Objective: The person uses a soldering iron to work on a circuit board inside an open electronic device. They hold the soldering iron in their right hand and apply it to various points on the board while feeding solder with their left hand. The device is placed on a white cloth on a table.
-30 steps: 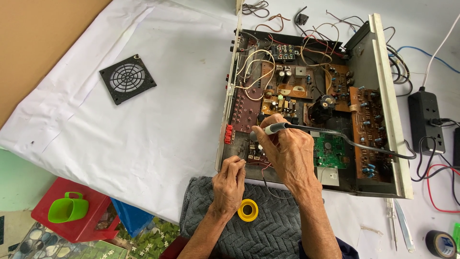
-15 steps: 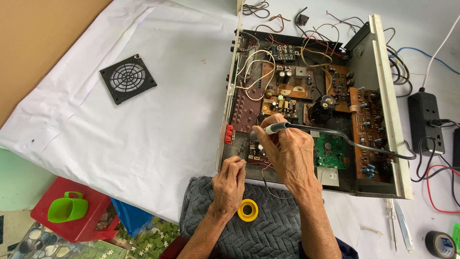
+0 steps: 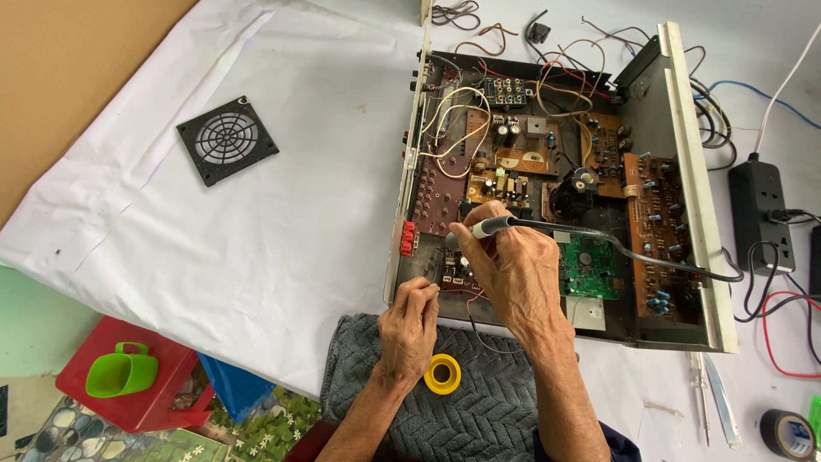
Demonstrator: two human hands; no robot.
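An opened electronic chassis (image 3: 684, 137) full of circuit boards and wires lies on a white sheet. My right hand (image 3: 513, 274) grips a soldering iron (image 3: 492, 227) with a grey handle and black cord, its tip pointed down at a small board near the chassis's front left corner. My left hand (image 3: 409, 329) rests at the chassis edge beside that board, fingers pinched together; what they pinch is too small to tell. A yellow ring-shaped roll (image 3: 442, 374) lies on a grey knitted cloth (image 3: 479, 411) just under my hands.
A black square fan grille (image 3: 227, 139) lies on the white sheet (image 3: 256, 239) to the left. A black power strip (image 3: 759, 214) with cables sits right. Black tape roll (image 3: 787, 432) and tweezers (image 3: 723, 402) lie bottom right. A red stool with a green cup (image 3: 120, 376) stands lower left.
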